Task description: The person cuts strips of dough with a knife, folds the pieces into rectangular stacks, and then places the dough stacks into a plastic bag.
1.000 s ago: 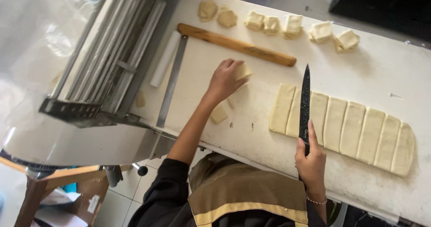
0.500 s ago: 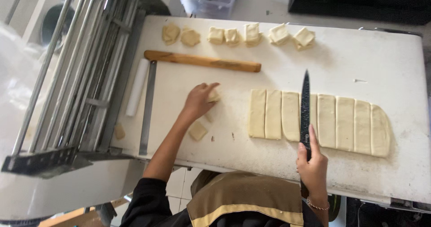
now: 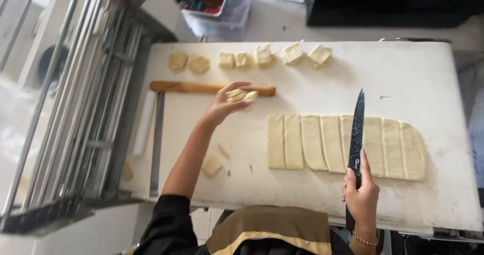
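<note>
A folded dough piece (image 3: 239,95) was gripped in the left hand (image 3: 224,106) above the table (image 3: 428,73); the knife (image 3: 356,139) was clasped in the right hand (image 3: 361,194). Placement beside the row of folded pieces (image 3: 257,58) seemed called for next.

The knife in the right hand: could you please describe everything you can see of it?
The knife has a long, dark, speckled blade tapering to a point. The right hand grips its handle, which is mostly hidden. The blade points away from the person, over the sheet of pale dough cut into strips.
</note>
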